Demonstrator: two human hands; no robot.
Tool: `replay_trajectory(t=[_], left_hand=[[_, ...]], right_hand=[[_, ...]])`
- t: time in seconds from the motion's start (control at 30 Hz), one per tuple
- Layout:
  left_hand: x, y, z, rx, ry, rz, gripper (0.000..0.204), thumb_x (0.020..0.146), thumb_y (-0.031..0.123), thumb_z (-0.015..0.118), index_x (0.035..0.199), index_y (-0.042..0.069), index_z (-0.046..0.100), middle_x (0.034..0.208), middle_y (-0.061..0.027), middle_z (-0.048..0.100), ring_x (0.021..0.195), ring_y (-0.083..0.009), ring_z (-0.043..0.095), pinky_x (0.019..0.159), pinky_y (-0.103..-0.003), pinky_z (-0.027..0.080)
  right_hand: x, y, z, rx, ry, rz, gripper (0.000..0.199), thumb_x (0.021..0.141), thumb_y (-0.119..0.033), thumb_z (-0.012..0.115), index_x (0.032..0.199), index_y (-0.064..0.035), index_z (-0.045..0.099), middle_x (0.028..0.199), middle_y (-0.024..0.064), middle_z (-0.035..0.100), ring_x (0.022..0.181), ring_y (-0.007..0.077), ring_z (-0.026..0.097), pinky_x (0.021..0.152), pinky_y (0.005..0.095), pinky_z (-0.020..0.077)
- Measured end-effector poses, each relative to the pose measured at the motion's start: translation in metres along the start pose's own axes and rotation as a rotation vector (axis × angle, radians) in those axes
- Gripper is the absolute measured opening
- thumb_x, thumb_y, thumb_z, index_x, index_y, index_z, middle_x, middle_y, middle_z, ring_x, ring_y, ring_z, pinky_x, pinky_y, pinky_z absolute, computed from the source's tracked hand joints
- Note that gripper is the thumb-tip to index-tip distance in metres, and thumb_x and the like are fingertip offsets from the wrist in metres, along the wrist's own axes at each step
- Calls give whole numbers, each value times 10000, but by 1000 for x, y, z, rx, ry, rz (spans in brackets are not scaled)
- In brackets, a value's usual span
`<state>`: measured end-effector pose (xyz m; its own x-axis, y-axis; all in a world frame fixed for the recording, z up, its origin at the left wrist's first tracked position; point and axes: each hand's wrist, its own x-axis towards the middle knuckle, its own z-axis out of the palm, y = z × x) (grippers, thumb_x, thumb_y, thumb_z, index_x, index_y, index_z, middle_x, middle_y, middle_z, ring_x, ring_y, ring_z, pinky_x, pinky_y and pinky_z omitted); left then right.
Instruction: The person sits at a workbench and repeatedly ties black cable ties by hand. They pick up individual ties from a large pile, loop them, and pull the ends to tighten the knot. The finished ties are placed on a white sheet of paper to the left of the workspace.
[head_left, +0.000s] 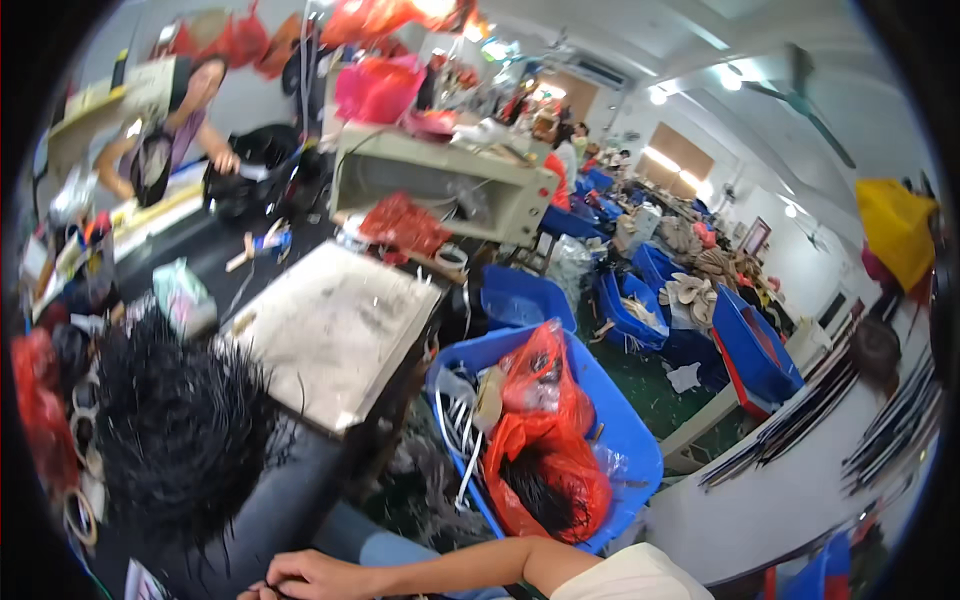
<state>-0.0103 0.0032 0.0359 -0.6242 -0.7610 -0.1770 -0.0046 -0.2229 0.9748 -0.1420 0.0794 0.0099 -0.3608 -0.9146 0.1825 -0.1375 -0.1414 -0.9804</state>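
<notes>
At the lower edge my right hand [318,574] is closed, its fingers curled and pressed together. Something small and dark shows at the fingertips, too little of it to name. Beside it, a sliver of fingers [256,592] that looks like my left hand is cut off by the picture's edge, so its grip is hidden. A large loose heap of thin black strips [185,430] lies on the black table [300,490], just beyond and left of my hands. Close to my left, a small printed packet or card [145,582] pokes up at the edge.
A worn white board [330,330] lies past the heap. Right of the table stands a blue tub [628,450] holding red plastic bags [545,450] and white strips. A beige open-fronted machine [440,185] stands beyond. Across the table a person [180,135] works with black material.
</notes>
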Motion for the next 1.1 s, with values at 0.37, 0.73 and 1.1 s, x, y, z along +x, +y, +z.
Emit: replay_trajectory(t=[0.37,0.73,1.1], left_hand=[[0,9,-3,-125,-99,-149,154,879,112,574,905,-39,581,825,-69,607,728,-127,595,654,-219,485],[11,-1,-35,-281,-135,-228,412,966,277,389,1128,-90,487,1000,-165,610,872,-200,632,779,-295,521],[16,-15,-42,-272,-83,-175,342,936,207,469,1120,-76,526,942,-146,628,852,-175,630,773,-281,523]], right_hand=[[12,-3,4,57,47,270,245,874,-234,575,786,-10,527,643,27,538,649,59,477,599,254,435],[27,-6,2,226,-25,568,457,963,-405,348,923,-31,608,711,12,570,639,67,542,549,185,414],[33,2,10,253,-92,556,431,955,-373,384,961,2,597,739,7,560,662,63,502,591,200,395]])
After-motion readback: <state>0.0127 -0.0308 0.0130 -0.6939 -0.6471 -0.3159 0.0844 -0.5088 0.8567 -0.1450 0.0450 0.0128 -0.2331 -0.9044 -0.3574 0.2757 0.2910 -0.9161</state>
